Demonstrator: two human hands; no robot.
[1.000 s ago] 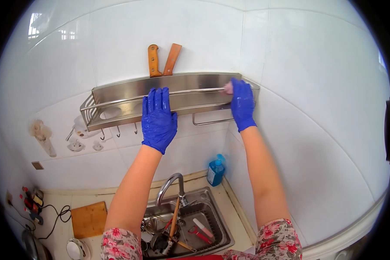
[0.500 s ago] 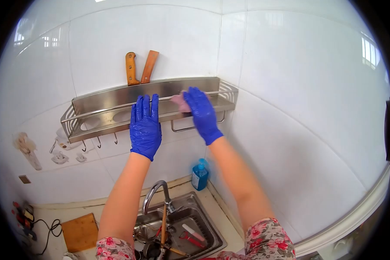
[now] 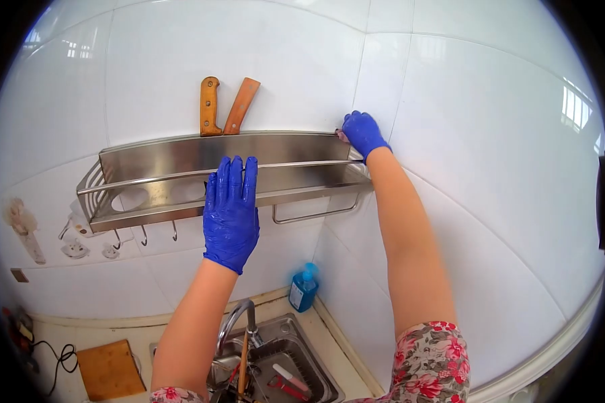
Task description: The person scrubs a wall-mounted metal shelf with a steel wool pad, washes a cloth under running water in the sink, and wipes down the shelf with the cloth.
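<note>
A stainless steel wall rack [image 3: 181, 158] spans the tiled wall, with a rail along its front. My left hand [image 3: 231, 221], in a blue glove, lies over the rack's front edge with its fingers straight and pointing up. Up at the rack's back right corner, near where the walls meet, is my right hand [image 3: 365, 133], also gloved in blue. Its fingers are closed on a pink cloth [image 3: 343, 136], of which only a small part shows. Two knives stand behind the rack's back panel, a yellowish wooden handle [image 3: 210, 107] and a reddish-brown one [image 3: 242, 106] sticking up.
Several hooks [image 3: 144, 235] hang under the rack's left part, and a towel bar [image 3: 316, 216] under its right. Below are a faucet [image 3: 238, 316], a sink [image 3: 326, 363] with utensils, a blue soap bottle [image 3: 304, 289] and a wooden board [image 3: 111, 369].
My right hand has moved from the rack's front right part up to its back right corner, taking the cloth along. My left hand stays at the front edge. The view has shifted slightly.
</note>
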